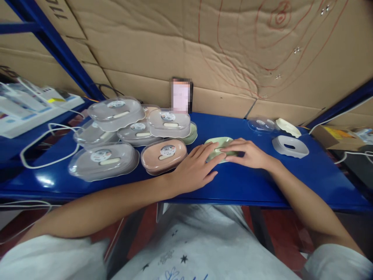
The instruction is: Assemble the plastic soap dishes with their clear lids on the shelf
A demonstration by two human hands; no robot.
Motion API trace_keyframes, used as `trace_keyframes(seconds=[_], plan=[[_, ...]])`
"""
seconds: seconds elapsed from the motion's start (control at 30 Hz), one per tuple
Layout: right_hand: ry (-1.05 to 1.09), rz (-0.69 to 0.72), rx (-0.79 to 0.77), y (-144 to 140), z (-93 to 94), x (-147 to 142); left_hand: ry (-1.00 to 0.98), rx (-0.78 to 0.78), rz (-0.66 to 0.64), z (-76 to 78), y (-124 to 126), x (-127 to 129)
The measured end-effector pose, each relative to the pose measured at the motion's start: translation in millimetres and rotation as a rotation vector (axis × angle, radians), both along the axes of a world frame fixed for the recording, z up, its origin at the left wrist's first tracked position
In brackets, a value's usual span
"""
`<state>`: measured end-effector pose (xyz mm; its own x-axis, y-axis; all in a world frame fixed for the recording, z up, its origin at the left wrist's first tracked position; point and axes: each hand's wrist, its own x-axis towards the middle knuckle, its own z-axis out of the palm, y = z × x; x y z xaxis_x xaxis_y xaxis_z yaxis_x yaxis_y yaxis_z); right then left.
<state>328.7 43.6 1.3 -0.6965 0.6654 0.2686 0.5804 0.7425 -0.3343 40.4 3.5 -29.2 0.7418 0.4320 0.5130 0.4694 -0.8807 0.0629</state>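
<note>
A pale green oval box part [223, 140] lies on the blue table in front of me, partly covered by both hands. My left hand [196, 168] rests over its left side, fingers stretched out and apart. At the right end, my right hand [250, 153] has its thumb and fingers closed around the edge. Between the fingertips shows a small pale strip [219, 149], whose kind I cannot make out. A peach oval box [166, 155] with a clear cover and round label sits just left of my left hand.
Several grey lidded boxes [105, 159] are piled at the left. A phone [181, 95] leans against the cardboard [145, 50]. To the right lie a grey slotted cover [290, 147], a cream piece [288, 127] and a clear cover [260, 124]. White cables [49, 165] loop at far left.
</note>
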Motion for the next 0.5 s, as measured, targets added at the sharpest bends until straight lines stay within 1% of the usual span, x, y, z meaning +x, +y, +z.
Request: trace_keyframes(seconds=[0.03, 0.07, 0.1, 0.17, 0.2, 0.27, 0.3, 0.33, 0.37, 0.43, 0.5], plan=[[0.059, -0.032, -0.003, -0.1, 4.3, 2.0, 0.020, -0.001, 0.000, -0.5, 0.2, -0.3], [0.097, -0.104, 0.027, 1.9, 7.0, 7.0, 0.052, -0.006, -0.006, -1.1, 0.3, -0.7], [0.099, -0.207, 0.082, 5.9, 7.5, 15.1, 0.084, -0.014, -0.016, -1.6, 0.3, -1.1], [-0.015, -0.456, 0.192, 18.4, 1.7, 39.5, 0.126, -0.027, -0.034, -2.4, 0.0, -2.0], [-0.105, -0.580, 0.212, 25.7, -4.0, 54.2, 0.133, -0.030, -0.043, -2.4, -0.1, -2.4], [-0.256, -0.779, 0.171, 38.8, -16.8, 82.9, 0.137, -0.035, -0.072, -2.1, -0.3, -3.2], [-0.299, -0.831, 0.139, 43.8, -22.1, 94.5, 0.138, -0.039, -0.094, -1.9, -0.3, -3.5], [-0.319, -0.840, 0.113, 47.2, -25.7, 103.1, 0.139, -0.045, -0.117, -1.5, -0.2, -3.8], [-0.318, -0.804, 0.093, 49.2, -27.3, 108.0, 0.141, -0.049, -0.140, -1.2, -0.1, -3.9], [-0.255, -0.645, 0.063, 49.5, -24.8, 107.2, 0.146, -0.056, -0.189, -0.6, 0.1, -4.0], [-0.158, -0.475, 0.056, 46.9, -18.3, 97.4, 0.157, -0.059, -0.248, 0.4, -0.1, -3.9]])
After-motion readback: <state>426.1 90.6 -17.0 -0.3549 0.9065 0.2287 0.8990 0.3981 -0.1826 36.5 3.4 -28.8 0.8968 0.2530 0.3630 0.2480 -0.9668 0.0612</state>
